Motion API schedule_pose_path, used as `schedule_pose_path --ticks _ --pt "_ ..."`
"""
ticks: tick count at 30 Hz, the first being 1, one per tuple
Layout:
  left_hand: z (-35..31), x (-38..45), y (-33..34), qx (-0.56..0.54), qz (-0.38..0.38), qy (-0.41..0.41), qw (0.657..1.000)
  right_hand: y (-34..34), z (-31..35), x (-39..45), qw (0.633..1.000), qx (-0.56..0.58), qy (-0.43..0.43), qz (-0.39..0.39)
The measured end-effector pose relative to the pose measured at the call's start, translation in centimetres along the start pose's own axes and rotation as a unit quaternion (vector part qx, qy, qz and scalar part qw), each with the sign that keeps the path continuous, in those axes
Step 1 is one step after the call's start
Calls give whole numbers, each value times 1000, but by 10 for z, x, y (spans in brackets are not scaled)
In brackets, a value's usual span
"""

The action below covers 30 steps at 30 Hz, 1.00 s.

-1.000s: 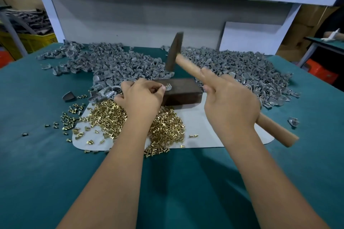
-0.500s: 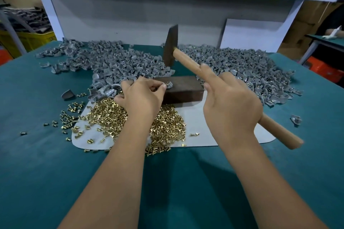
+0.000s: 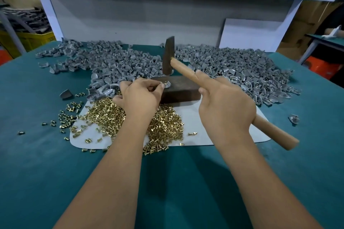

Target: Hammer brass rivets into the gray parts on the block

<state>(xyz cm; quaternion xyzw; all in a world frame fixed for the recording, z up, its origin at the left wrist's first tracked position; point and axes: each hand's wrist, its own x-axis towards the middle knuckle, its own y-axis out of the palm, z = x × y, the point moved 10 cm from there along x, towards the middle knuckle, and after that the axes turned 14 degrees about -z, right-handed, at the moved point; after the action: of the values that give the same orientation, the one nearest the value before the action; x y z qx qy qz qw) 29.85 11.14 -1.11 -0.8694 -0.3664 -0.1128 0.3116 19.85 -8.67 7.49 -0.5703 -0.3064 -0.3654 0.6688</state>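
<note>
Small assembly workshop, teal bench, heaped gray parts, loose brass rivets, hammer

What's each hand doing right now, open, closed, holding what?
Left hand: closed, pinching a gray part on the block.
Right hand: closed around the hammer handle, index finger lying along it.

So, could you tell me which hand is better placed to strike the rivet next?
The right hand: it grips the hammer raised above the gray part, which the left hand pinches on the block.
</note>
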Motion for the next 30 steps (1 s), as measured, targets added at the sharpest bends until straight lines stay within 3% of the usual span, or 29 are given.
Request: schedule_pose_path --ticks 2,4,11,16,21,24,26,28,30 --pt "0 0 -1 2 -7 -4 1000 -7 1 2 999 3 -4 -31" --pt "-1 1 2 -2 8 13 1000 3 7 -2 999 -27 -44 0" --pt "-5 0 1 -18 54 12 998 33 -19 -6 995 9 50 90" --pt "-9 -6 -2 -120 87 -38 988 54 -33 -5 988 19 71 135" --pt "-14 -6 -2 -165 120 -41 978 66 -32 2 984 51 85 149" --pt "-19 -7 -4 -171 116 -15 978 82 -30 5 974 47 91 200" --pt "-21 -7 -5 -175 113 -8 978 80 -25 13 980 36 66 184" --pt "-21 -7 -2 -183 125 -5 975 68 -12 23 991 56 26 119" --pt "-25 -7 3 -213 145 -2 966 64 7 25 978 174 16 118"
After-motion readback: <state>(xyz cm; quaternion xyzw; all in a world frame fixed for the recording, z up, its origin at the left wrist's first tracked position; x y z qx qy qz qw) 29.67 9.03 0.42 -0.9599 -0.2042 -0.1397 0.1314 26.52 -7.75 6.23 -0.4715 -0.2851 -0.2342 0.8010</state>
